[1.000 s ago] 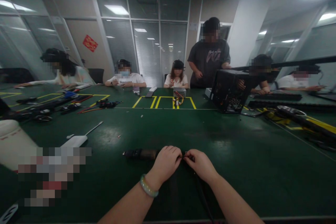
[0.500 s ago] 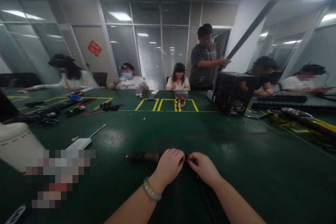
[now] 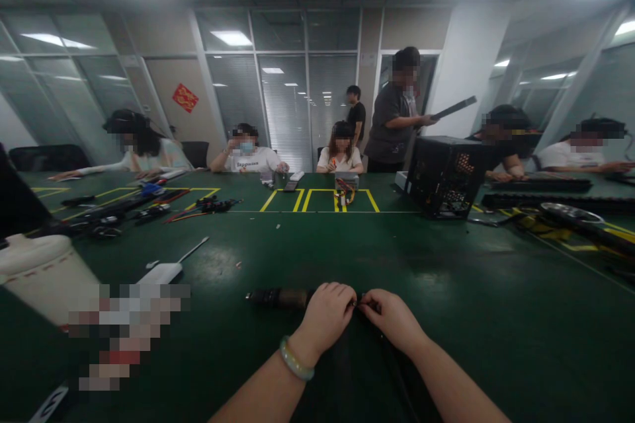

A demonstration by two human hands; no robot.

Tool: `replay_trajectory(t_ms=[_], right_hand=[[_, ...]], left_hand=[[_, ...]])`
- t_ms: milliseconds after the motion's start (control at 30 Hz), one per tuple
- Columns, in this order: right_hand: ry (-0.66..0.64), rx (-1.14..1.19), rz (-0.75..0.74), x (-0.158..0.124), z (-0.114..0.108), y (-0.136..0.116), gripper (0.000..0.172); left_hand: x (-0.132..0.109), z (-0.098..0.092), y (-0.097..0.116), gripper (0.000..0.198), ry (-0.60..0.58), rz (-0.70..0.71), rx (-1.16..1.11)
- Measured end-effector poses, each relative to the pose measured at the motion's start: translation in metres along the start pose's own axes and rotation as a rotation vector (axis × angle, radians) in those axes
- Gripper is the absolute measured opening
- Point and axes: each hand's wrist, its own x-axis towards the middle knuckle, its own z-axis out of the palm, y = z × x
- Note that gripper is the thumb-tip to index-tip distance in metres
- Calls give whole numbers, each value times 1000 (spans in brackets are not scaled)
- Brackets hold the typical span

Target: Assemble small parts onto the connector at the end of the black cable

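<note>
A dark rod-shaped tool lies crosswise on the green table in front of me, its small metal tip pointing left. Over its right part my left hand is closed, fingers curled round it. Close beside, my right hand is closed in a pinch near the left fingertips. What it pinches is small, dark and mostly hidden. A dark cord or strap runs from under the right hand toward me.
A white lidded cup and a white adapter with a short cable are at left. Cables and dark parts lie beyond. A black computer case stands at back right. Several people sit or stand across the table.
My hands keep nearly the same pose on the tool; the view has shifted slightly. Across the table, the standing person has lowered a long dark bar, and another person appears behind.
</note>
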Motion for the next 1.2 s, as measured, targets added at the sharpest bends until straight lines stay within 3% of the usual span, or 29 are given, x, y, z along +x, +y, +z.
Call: replay_trajectory(t_ms=[267, 733, 1200], right_hand=[[-2, -37, -8, 1, -1, 0, 9], [12, -39, -57, 0, -4, -4, 9], [-4, -73, -113, 3, 1, 4, 16]], left_hand=[[-1, -1, 1, 7, -7, 9, 7], [0, 2, -2, 11, 108, 85, -38], [-1, 5, -5, 8, 50, 80, 8]])
